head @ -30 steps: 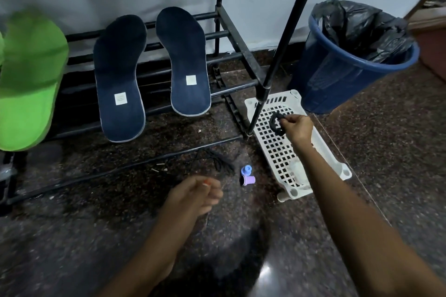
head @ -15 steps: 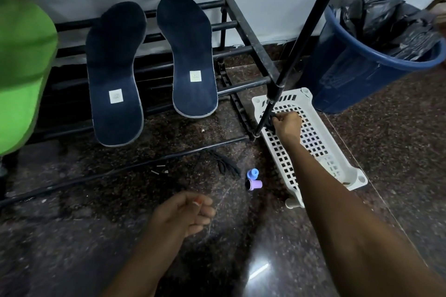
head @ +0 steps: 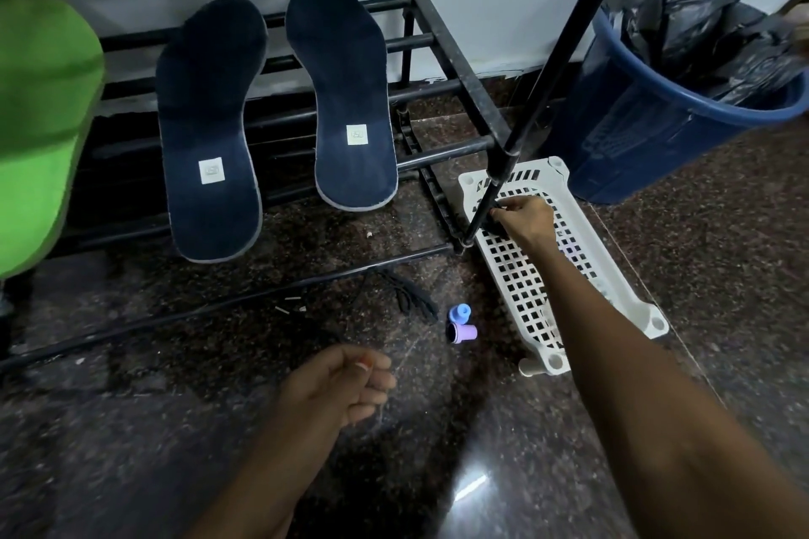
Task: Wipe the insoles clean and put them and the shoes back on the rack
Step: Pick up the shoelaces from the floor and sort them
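Observation:
Two dark navy insoles lean side by side on the bars of the black metal rack (head: 455, 57), the left insole (head: 210, 136) lower than the right insole (head: 346, 101). A bright green insole (head: 39, 123) fills the left edge, blurred. My right hand (head: 523, 217) reaches to the foot of the rack's front right leg and pinches a small black ring-shaped object (head: 492, 228) against it. My left hand (head: 337, 385) hovers over the dark floor with fingers loosely curled, holding nothing that I can see. No shoes are in view.
A white perforated plastic basket (head: 613, 276) lies on the floor under my right arm. A blue bin (head: 634, 136) with a black liner stands at the right. Small purple and blue caps (head: 462, 330) and a black cord (head: 411, 298) lie on the speckled floor.
My right hand carried the black ring from above the basket left to the rack's leg. The view shifted slightly closer. My left hand stayed about where it was.

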Motion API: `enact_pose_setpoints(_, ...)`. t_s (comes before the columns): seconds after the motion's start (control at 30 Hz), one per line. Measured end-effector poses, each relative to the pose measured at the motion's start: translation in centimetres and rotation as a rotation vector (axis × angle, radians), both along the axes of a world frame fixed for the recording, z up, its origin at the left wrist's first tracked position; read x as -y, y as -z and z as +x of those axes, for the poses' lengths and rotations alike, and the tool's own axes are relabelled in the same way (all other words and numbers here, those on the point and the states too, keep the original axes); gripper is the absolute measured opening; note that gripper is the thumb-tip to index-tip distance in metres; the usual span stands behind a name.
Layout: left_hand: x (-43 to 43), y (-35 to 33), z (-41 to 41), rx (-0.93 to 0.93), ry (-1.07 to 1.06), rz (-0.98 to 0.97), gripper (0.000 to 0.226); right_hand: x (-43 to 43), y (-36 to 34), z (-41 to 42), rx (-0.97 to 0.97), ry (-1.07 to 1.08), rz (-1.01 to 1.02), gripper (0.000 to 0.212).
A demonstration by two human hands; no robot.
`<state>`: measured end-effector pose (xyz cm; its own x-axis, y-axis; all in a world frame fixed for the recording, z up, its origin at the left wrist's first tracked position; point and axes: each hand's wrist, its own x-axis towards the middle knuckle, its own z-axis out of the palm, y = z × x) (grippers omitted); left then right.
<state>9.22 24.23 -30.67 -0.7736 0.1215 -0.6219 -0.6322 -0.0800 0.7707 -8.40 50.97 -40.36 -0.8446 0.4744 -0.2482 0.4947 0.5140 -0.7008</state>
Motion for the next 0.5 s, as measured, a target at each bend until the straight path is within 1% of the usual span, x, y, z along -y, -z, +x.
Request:
enact_pose_setpoints(0.1, 0.0, 0.0, 0.0, 0.000, 0.009, -0.006, 0.028, -0.2, -0.6, 0.1, -0.021, 0.028, -0.076, 0.023)
enact_pose_setpoints(0.33, -0.2, 0.5, 0.1, 0.005, 0.005, -0.032, 0.030, -1.0, -1.6, 1.7, -0.192, 0.194, -0.280, 0.018)
enact_pose_setpoints(0.5, -0.6, 0.9, 0.4, -0.008, 0.025, -0.073, 0.028, -0.7, -1.2, 3.7, -0.215, 0.173, -0.289, 0.015)
